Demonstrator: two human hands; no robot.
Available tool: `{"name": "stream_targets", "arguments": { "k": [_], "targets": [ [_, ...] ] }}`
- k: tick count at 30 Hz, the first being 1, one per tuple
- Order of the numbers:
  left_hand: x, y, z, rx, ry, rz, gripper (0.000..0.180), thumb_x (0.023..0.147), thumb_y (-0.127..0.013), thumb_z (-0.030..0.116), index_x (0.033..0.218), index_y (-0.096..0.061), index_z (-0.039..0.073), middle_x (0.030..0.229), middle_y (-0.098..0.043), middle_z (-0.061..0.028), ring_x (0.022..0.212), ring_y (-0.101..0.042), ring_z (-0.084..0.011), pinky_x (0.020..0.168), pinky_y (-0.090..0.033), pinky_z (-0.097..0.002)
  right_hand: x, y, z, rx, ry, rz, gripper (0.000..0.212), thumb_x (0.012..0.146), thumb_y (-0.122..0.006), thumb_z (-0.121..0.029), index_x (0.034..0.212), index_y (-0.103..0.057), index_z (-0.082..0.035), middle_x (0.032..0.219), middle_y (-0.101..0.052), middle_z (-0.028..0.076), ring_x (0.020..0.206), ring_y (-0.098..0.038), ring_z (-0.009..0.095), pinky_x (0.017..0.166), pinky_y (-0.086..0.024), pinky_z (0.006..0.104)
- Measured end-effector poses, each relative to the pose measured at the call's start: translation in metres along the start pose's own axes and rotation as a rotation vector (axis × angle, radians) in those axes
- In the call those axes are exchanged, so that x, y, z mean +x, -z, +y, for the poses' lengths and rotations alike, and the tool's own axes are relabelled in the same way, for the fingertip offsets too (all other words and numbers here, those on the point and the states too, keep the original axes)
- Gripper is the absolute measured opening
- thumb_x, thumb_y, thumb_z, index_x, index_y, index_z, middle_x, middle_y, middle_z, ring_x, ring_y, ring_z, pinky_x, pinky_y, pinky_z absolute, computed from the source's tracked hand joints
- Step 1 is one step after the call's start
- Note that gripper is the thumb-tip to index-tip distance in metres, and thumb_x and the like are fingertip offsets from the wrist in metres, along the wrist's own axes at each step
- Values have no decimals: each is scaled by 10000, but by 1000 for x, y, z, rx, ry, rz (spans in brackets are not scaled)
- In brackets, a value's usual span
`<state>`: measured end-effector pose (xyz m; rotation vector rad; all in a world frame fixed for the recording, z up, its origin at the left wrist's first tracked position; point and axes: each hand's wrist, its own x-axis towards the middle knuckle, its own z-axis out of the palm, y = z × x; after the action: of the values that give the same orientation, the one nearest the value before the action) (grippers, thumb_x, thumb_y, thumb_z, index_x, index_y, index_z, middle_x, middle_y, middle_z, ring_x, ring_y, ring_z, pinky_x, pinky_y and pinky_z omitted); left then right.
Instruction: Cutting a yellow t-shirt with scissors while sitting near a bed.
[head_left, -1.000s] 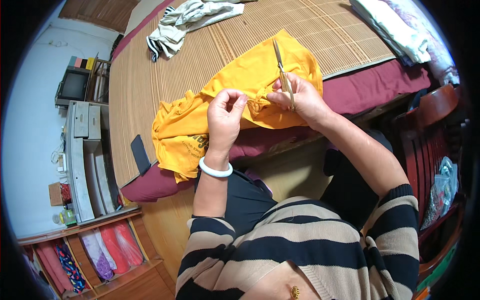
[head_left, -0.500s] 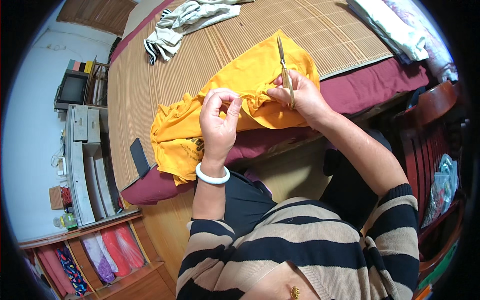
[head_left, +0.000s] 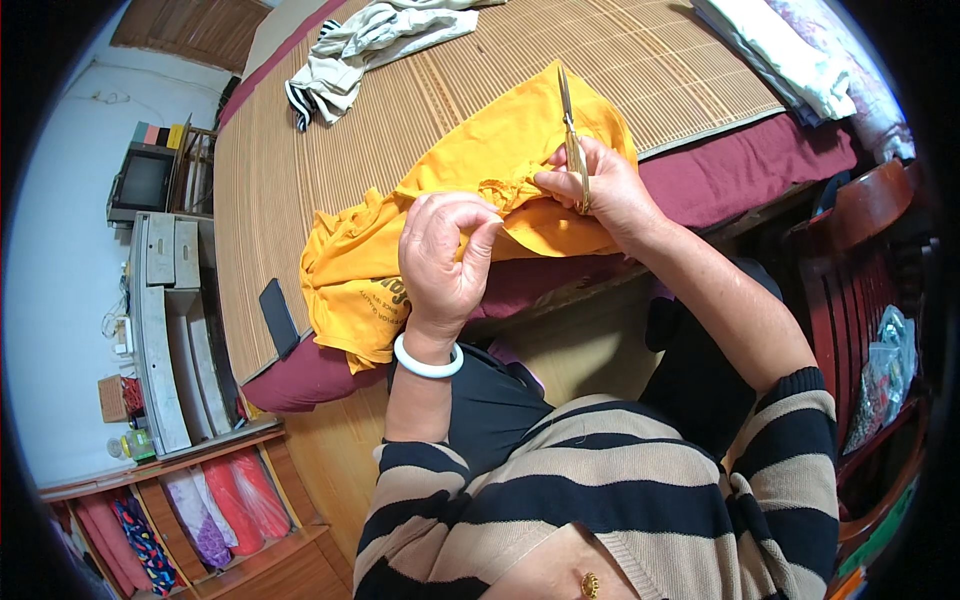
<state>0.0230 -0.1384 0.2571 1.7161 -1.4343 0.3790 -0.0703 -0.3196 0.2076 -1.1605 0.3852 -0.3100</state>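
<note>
Left hand (head_left: 445, 255): lifted slightly off the yellow shirt (head_left: 480, 190), fingers now curled together, pinching. Right hand (head_left: 600, 190) with scissors (head_left: 572, 140): shifted a little left, blades more upright

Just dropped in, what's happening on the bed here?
A person in a striped sweater is working on a yellow shirt spread over a bamboo mat on the bed. The left hand pinches a bunched fold of the fabric, while the right hand holds a pair of scissors, blades pointing away over the cloth. A dark phone lies at the mat's near edge, and a pale garment sits farther back.
</note>
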Motion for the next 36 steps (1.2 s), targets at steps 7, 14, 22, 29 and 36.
{"name": "stream_targets", "arguments": {
  "k": [7,14,22,29,36],
  "targets": [
    [-14,-4,-20,-397,374,128,102,911,-654,79,885,-576,19,821,-631,-37,763,-602,-107,692,-472,-235,-1,2,-3,-7,-9,-15,298,810,-780,-170,926,-526,-68,732,-590,-1,605,-531,54,535,-410,192],
    [-14,2,-30,-471,477,211,76,938,-621,72,922,-582,9,842,-648,-33,755,-597,-76,708,-477,-209,2,2,-10,43,57,7,308,841,-753,-298,894,-536,-86,727,-595,5,604,-539,59,548,-415,192],
    [-17,12,-38,-306,452,202,73,951,-601,73,947,-574,5,854,-638,-42,785,-598,-92,769,-486,-216,-23,12,-53,-292,-34,-532,572,945,-443,-601,858,-576,-51,780,-683,103,579,-590,82,520,-416,210],
    [-15,10,-37,-278,411,242,79,929,-625,67,895,-586,8,799,-660,-40,705,-600,-79,652,-470,-213,-27,5,-30,-245,-311,-682,659,931,-339,-693,885,-549,-70,748,-678,93,580,-600,105,493,-402,206],
    [-16,14,-37,-305,419,194,79,947,-606,75,951,-566,7,851,-634,-40,782,-593,-89,758,-483,-215,-27,4,-22,-283,-336,-798,667,948,-314,-677,838,-559,-67,723,-671,80,572,-617,101,485,-414,196]
  ]
}}
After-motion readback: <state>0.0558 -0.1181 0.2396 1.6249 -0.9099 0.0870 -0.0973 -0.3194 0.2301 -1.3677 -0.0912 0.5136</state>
